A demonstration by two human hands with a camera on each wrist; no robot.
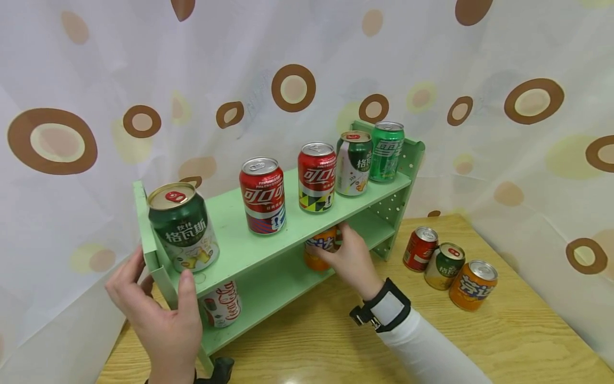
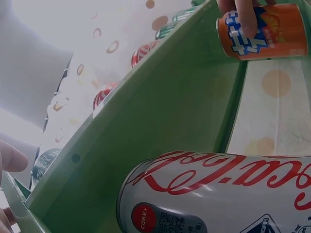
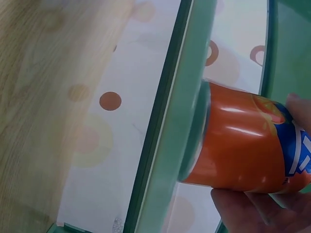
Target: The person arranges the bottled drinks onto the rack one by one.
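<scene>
A two-tier light green shelf (image 1: 225, 213) stands on the wooden table. My right hand (image 1: 354, 260) grips an orange Fanta can (image 1: 315, 262) on the lower tier, thumb on one side and fingers on the other. In the right wrist view the base of that orange can (image 3: 238, 141) is at the lower board, too close to tell if it touches. My left hand (image 1: 163, 325) holds the shelf's left end, with the thumb at the front edge and the fingers outside the side panel. Near it, a white Coca-Cola can (image 1: 223, 306) sits on the lower tier.
Along the top tier stand a green-and-white can (image 1: 184, 234), two red Coca-Cola cans (image 1: 263, 197) (image 1: 316, 178), another green-and-white can (image 1: 354, 165) and a bright green can (image 1: 386, 154). Right of the shelf, red (image 1: 420, 249), green (image 1: 444, 266) and orange (image 1: 472, 287) cans stand on the table (image 1: 518, 325).
</scene>
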